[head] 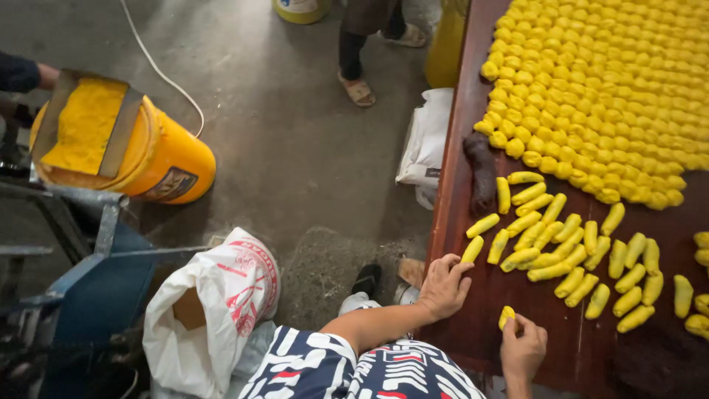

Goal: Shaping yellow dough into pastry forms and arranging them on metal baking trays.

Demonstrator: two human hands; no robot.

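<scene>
My right hand (523,349) pinches a small yellow dough piece (507,316) against the dark red-brown table (458,192). My left hand (443,284) lies on the table near its edge with its fingers spread. Its fingertips touch the nearest yellow dough roll (473,249). Several finger-shaped yellow rolls (561,251) lie loose just beyond both hands. Farther back, a dense mass of rounded yellow dough lumps (605,81) covers the table.
A dark brown lump (483,171) lies by the table's left edge. On the concrete floor stand a yellow bucket of yellow powder (111,140), a white sack (214,310), a white bag (427,140) and blue metal machinery (81,295). Another person's sandalled feet (360,90) stand beyond.
</scene>
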